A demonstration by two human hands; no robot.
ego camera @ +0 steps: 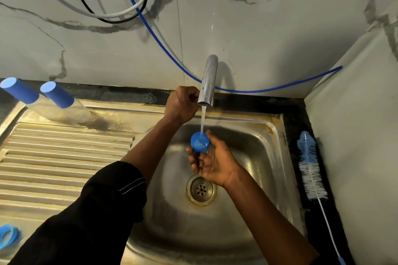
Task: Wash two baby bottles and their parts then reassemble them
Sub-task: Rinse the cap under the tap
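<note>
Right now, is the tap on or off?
On. Water streams from the spout onto the blue cap in the right hand; the left hand grips the handle.

the left arm wears a black sleeve [101, 211], loose and creased, ending near the elbow. two short lines of white stitching [131, 185] cross its cuff. the left forearm [150, 144] beyond it and the whole right forearm [271, 219] in view are bare.

Left hand [182, 103] grips the tap [208, 79] at twelve o'clock. Right hand [212, 162] holds blue cap [200, 142] under the running water, centre. Two capped bottles [43, 101] at ten o'clock; bottle brush [311, 168] at three o'clock.
</note>
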